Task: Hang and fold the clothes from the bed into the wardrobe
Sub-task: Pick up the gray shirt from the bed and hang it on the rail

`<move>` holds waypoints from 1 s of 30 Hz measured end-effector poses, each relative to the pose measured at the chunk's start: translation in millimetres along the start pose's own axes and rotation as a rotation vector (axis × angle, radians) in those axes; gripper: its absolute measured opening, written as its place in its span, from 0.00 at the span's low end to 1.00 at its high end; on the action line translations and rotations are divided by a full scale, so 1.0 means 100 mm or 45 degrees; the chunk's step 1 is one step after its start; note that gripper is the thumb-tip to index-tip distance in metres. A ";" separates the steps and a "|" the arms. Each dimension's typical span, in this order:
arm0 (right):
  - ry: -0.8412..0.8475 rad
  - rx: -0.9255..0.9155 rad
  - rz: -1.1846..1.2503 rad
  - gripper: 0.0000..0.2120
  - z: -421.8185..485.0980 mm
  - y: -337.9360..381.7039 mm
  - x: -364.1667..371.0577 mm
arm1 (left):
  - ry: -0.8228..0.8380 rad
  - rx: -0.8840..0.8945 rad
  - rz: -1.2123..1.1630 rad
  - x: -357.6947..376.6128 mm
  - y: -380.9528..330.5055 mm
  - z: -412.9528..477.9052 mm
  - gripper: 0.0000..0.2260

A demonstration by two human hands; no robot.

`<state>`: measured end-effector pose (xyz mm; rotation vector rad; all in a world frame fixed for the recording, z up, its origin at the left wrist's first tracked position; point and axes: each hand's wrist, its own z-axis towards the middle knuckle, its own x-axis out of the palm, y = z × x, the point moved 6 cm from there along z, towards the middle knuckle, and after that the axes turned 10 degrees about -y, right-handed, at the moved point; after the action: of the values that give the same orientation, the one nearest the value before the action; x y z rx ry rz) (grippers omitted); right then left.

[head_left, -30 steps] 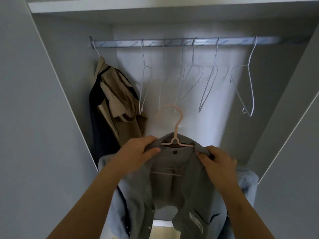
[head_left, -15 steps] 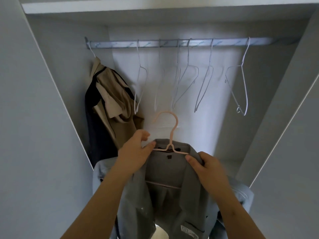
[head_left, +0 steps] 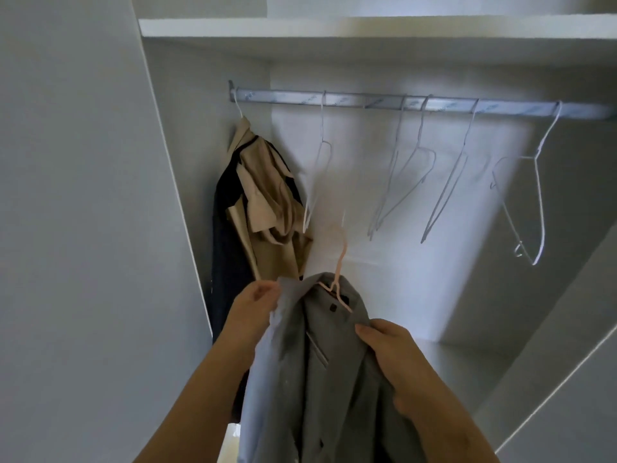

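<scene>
A grey shirt [head_left: 320, 362] hangs on a pink hanger [head_left: 339, 262], held up inside the open wardrobe below the metal rail [head_left: 367, 102]. My left hand [head_left: 253, 305] grips the shirt's left shoulder edge. My right hand [head_left: 394, 355] grips the right shoulder and front fabric. The shirt is turned edge-on, its collar up. The hanger's hook points upward, well below the rail and touching nothing.
A beige and dark garment [head_left: 263, 208] hangs at the rail's left end. Several empty white wire hangers [head_left: 404, 182] hang along the rail to the right. The wardrobe's side panels [head_left: 100, 228] stand close on both sides, a shelf [head_left: 367, 26] above.
The shirt has been turned from facing me to edge-on and shifted slightly right. My view moved left and down, so the rail now sits further right.
</scene>
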<state>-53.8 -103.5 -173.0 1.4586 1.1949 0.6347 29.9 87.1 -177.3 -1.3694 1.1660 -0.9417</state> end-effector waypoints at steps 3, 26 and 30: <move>0.077 0.017 0.015 0.08 0.05 0.10 0.26 | -0.012 -0.031 -0.056 -0.08 0.01 0.15 0.04; -0.207 -0.516 -0.021 0.09 1.50 2.17 1.58 | 0.005 0.483 0.162 -0.27 -1.45 2.26 0.06; -0.293 -0.652 -0.006 0.10 1.71 2.62 1.54 | -0.043 0.499 0.172 -0.26 -1.52 2.48 0.08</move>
<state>235.9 -4.8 -5.4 1.0594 0.7820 0.6879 286.0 162.6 -58.0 -0.9765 0.9725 -0.9844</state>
